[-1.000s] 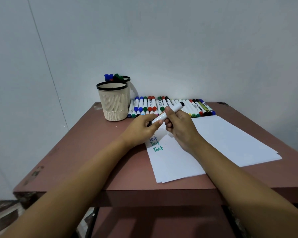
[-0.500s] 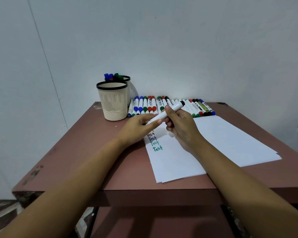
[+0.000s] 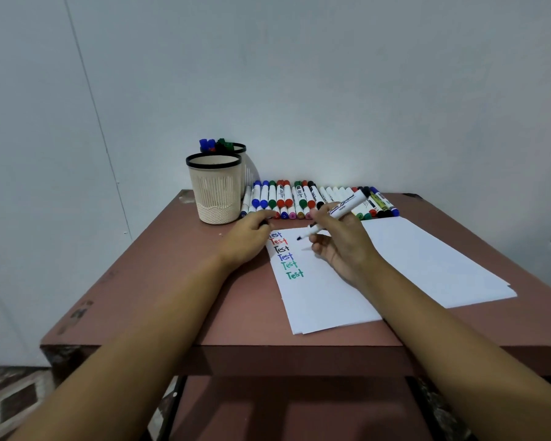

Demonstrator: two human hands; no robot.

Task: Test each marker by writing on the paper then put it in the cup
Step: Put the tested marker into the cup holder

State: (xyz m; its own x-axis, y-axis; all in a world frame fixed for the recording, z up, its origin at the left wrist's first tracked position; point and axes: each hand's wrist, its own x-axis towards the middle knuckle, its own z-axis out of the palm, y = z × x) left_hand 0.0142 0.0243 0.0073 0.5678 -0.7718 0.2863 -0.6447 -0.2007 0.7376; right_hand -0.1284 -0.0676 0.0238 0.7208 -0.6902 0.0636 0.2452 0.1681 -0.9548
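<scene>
On the table (image 3: 178, 281), the paper (image 3: 411, 265) lay toward the right edge and the cup (image 3: 215, 192) stood near the far edge. The right hand (image 3: 347, 249) gripped the uncapped marker (image 3: 341, 210), tip slanted down at the paper's far left corner. Beside it, the left hand (image 3: 245, 237) curled round a dark cap (image 3: 263, 222).

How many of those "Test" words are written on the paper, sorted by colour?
Red word: 1
Black word: 1
Blue word: 1
Green words: 2
Top word, partly hidden by the left hand, colour unclear: 1
Total: 6
</scene>
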